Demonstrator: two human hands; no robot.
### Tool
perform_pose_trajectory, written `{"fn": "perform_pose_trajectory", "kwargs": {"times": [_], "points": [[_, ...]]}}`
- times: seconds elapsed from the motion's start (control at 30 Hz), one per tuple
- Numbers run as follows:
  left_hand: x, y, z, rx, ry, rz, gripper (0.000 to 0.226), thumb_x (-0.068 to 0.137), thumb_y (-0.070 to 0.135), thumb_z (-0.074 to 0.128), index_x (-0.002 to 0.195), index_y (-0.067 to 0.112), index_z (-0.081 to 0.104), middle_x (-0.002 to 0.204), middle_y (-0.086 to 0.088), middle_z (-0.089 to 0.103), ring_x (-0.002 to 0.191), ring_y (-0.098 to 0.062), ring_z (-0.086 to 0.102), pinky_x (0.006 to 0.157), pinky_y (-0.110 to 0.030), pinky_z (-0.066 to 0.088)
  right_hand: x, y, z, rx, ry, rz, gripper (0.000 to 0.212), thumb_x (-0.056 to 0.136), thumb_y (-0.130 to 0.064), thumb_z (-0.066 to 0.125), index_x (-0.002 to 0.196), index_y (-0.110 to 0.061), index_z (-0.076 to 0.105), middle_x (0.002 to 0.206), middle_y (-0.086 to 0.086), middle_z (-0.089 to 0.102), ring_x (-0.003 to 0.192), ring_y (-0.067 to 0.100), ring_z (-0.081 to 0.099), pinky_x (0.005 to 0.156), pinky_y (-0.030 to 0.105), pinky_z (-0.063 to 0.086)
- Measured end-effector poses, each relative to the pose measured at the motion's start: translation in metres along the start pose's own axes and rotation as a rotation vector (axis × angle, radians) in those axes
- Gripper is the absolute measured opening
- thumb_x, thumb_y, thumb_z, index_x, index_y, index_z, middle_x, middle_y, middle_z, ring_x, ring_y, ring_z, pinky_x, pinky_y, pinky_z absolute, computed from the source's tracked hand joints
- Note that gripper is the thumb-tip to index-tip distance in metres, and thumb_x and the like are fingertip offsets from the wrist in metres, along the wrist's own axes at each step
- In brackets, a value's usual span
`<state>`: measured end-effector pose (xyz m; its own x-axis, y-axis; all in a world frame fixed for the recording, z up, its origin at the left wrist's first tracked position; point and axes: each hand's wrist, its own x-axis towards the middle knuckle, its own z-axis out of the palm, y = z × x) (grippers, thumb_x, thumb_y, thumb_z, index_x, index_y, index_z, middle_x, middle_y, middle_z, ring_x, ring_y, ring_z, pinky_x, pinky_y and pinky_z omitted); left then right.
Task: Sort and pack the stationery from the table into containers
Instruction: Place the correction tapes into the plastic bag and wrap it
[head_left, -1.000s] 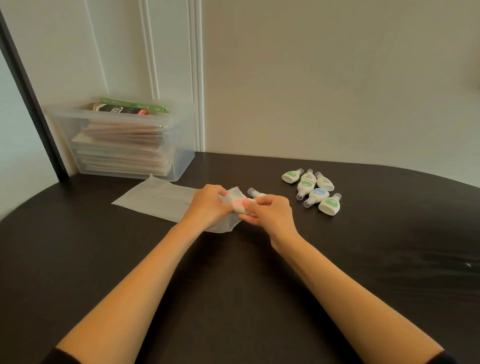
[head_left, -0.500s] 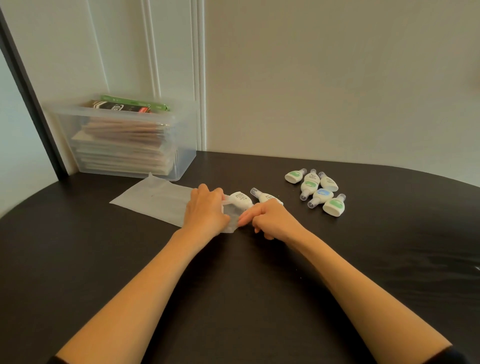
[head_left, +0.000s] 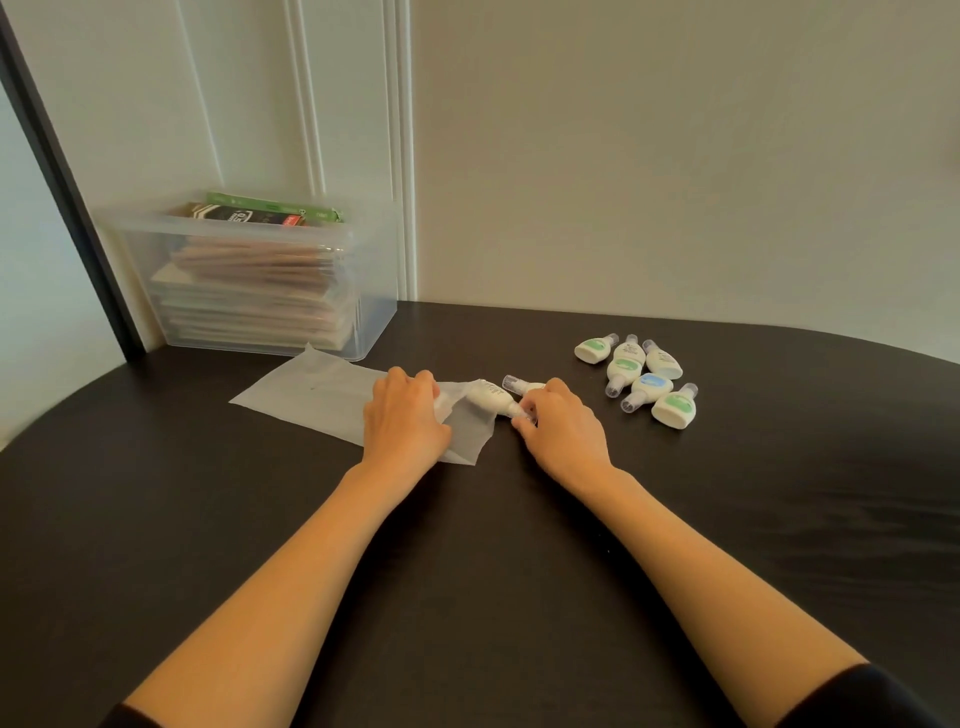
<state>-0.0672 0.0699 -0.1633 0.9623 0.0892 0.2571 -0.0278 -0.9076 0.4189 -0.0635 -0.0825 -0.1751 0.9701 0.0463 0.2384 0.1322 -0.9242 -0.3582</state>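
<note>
A frosted plastic bag (head_left: 317, 395) lies flat on the dark table (head_left: 467, 571). My left hand (head_left: 402, 418) grips its open right end. A white correction tape (head_left: 491, 399) sits at the bag's mouth, body toward the bag. My right hand (head_left: 558, 423) pinches its capped tip. A second white correction tape (head_left: 522, 386) lies just behind, partly hidden by my right hand. Several more correction tapes (head_left: 641, 379) with green or blue labels lie in a cluster to the right.
A clear plastic bin (head_left: 249, 291) stacked with flat packets stands at the back left against the wall. A dark vertical frame (head_left: 62, 171) runs down beside it. The table's curved edge lies at the far left.
My hands have lowered the bag's mouth to the table. The correction tape, held up a second ago, now lies at the opening with my right hand on its tip.
</note>
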Motion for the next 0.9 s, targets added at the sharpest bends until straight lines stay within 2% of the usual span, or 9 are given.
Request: {"fn": "perform_pose_trajectory", "kwargs": {"times": [0.13, 0.2, 0.27, 0.37, 0.53, 0.63, 0.77, 0.83, 0.9], "points": [[0.001, -0.002, 0.001, -0.082, 0.036, -0.007, 0.031, 0.088, 0.011, 0.054, 0.119, 0.009, 0.054, 0.119, -0.01, 0.046, 0.114, -0.024, 0.042, 0.08, -0.026, 0.033, 0.008, 0.005, -0.001, 0.243, 0.052, 0.112, 0.027, 0.097, -0.024, 0.044, 0.099, -0.004, 0.062, 0.101, 0.01, 0.058, 0.086, 0.023, 0.054, 0.069, 0.028, 0.036], [0.002, -0.002, 0.002, -0.113, 0.062, -0.019, 0.029, 0.09, 0.012, 0.05, 0.119, 0.008, 0.055, 0.118, -0.01, 0.046, 0.113, -0.024, 0.042, 0.078, -0.025, 0.031, 0.01, 0.01, -0.007, 0.481, 0.077, 0.237, 0.028, 0.095, -0.022, 0.045, 0.08, -0.006, 0.062, 0.081, 0.009, 0.062, 0.069, 0.018, 0.051, 0.063, 0.028, 0.037], [0.004, -0.003, 0.004, -0.134, 0.084, -0.026, 0.028, 0.091, 0.014, 0.05, 0.117, 0.007, 0.055, 0.117, -0.01, 0.047, 0.111, -0.023, 0.043, 0.078, -0.024, 0.03, 0.012, 0.013, -0.015, 0.73, 0.06, 0.353, 0.034, 0.095, -0.022, 0.046, 0.067, -0.008, 0.058, 0.064, 0.003, 0.054, 0.056, 0.012, 0.044, 0.057, 0.025, 0.037], [0.005, -0.003, 0.005, -0.163, 0.108, -0.045, 0.026, 0.092, 0.017, 0.05, 0.116, 0.008, 0.056, 0.116, -0.009, 0.049, 0.109, -0.021, 0.045, 0.078, -0.023, 0.032, 0.009, 0.014, -0.028, 0.94, -0.066, 0.408, 0.029, 0.095, -0.021, 0.05, 0.071, -0.006, 0.06, 0.058, 0.002, 0.045, 0.05, 0.009, 0.035, 0.046, 0.019, 0.03], [0.005, -0.003, 0.006, -0.169, 0.126, -0.05, 0.026, 0.093, 0.018, 0.05, 0.116, 0.008, 0.056, 0.116, -0.008, 0.05, 0.108, -0.02, 0.047, 0.079, -0.024, 0.035, 0.003, 0.006, -0.031, 0.76, -0.243, 0.333, 0.025, 0.092, -0.019, 0.053, 0.078, -0.002, 0.064, 0.054, 0.0, 0.046, 0.044, 0.006, 0.035, 0.039, 0.015, 0.028], [0.004, -0.003, 0.005, -0.165, 0.122, -0.025, 0.026, 0.092, 0.016, 0.051, 0.116, 0.01, 0.056, 0.115, -0.007, 0.05, 0.108, -0.02, 0.046, 0.078, -0.024, 0.034, 0.008, -0.006, -0.019, 0.708, -0.142, 0.431, 0.026, 0.091, -0.023, 0.052, 0.087, -0.001, 0.065, 0.057, 0.0, 0.054, 0.043, 0.006, 0.042, 0.04, 0.017, 0.033], [0.004, -0.004, 0.005, -0.178, 0.104, -0.004, 0.027, 0.088, 0.012, 0.053, 0.115, 0.008, 0.055, 0.114, -0.008, 0.049, 0.11, -0.021, 0.044, 0.076, -0.024, 0.032, 0.012, -0.026, -0.001, 0.834, 0.053, 0.503, 0.031, 0.091, -0.028, 0.051, 0.093, 0.001, 0.063, 0.057, 0.004, 0.058, 0.051, 0.011, 0.049, 0.05, 0.025, 0.038], [0.004, -0.004, 0.005, -0.188, 0.101, -0.005, 0.029, 0.086, 0.009, 0.053, 0.115, 0.008, 0.055, 0.115, -0.009, 0.048, 0.11, -0.023, 0.044, 0.076, -0.024, 0.032, 0.011, -0.034, 0.004, 0.798, 0.004, 0.472, 0.031, 0.091, -0.027, 0.05, 0.089, 0.002, 0.062, 0.053, 0.004, 0.056, 0.047, 0.012, 0.046, 0.047, 0.023, 0.037], [0.005, -0.004, 0.004, -0.202, 0.092, -0.016, 0.031, 0.084, 0.008, 0.054, 0.115, 0.008, 0.055, 0.116, -0.01, 0.049, 0.111, -0.023, 0.045, 0.077, -0.025, 0.034, 0.007, -0.038, 0.003, 0.709, -0.128, 0.401, 0.026, 0.091, -0.024, 0.049, 0.086, -0.001, 0.061, 0.051, 0.003, 0.055, 0.041, 0.01, 0.041, 0.04, 0.019, 0.034]]}}
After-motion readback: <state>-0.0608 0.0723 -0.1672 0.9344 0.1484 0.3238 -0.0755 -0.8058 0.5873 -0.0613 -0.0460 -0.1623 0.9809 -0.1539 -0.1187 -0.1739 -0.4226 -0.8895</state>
